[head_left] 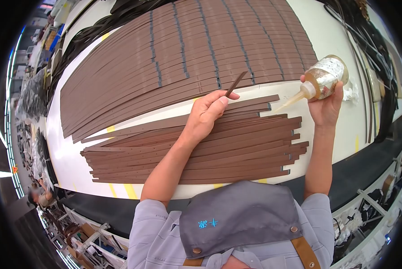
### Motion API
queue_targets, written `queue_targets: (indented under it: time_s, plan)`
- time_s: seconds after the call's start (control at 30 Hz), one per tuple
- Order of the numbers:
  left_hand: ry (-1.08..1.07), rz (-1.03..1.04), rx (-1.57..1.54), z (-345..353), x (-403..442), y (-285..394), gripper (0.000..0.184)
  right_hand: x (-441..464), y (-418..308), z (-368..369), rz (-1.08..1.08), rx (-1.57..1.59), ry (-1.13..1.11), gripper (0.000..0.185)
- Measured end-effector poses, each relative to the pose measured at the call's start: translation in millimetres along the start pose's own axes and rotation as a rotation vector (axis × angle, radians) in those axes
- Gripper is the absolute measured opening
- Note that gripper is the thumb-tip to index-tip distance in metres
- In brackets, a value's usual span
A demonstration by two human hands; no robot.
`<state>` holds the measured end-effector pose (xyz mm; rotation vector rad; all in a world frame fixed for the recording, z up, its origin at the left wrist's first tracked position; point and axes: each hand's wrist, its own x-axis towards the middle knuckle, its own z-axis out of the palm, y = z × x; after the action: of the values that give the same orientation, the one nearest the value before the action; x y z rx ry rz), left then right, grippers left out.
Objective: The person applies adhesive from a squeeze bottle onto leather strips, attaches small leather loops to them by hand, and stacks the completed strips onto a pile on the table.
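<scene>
My left hand (207, 112) is closed, pinching a short dark brown strip (236, 84) that points up and to the right. My right hand (326, 105) wraps round a squeeze bottle (327, 77) of amber liquid with a worn white label. Its pale pointed nozzle (296, 99) tilts down to the left, near the ends of the brown strips. Under my left forearm lies a loose stack of long brown strips (236, 148), their right ends uneven. Beyond both hands, many brown strips (120, 76) lie side by side, crossed by dark blue-grey bands.
Everything lies on a white table (357, 121) with yellow tape marks. Black strips (366, 40) hang along its right side. Crumpled white material (352, 92) sits beside the bottle. Another person (42, 197) is at the far left, near shelves and plastic-wrapped goods.
</scene>
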<state>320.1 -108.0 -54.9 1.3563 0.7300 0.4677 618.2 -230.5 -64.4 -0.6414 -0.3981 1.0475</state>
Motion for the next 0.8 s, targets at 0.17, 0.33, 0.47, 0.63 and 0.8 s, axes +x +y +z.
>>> queue_targets:
  time_s: [0.17, 0.33, 0.47, 0.63, 0.8]
  plan:
    - [-0.011, -0.019, -0.098, -2.2, 1.6, 0.4, 0.033, 0.2, 0.0, 1.0, -0.020, -0.001, 0.015, 0.068]
    - [-0.044, -0.059, -0.213, -4.9, 3.2, -2.5, 0.036, -0.2, 0.4, 1.0, -0.008, -0.003, 0.013, 0.069]
    - [-0.056, -0.065, -0.236, -6.1, 2.9, 0.6, 0.037, -0.9, -0.1, 0.6, 0.016, -0.018, -0.011, 0.071]
    - [-0.063, -0.063, -0.280, -7.1, 3.5, -1.6, 0.038, -0.4, 1.8, 1.4, 0.023, -0.009, -0.007, 0.071]
    - [-0.062, -0.063, -0.299, -7.4, 3.8, -1.5, 0.037, -0.3, 1.9, 2.6, 0.029, -0.017, -0.017, 0.071]
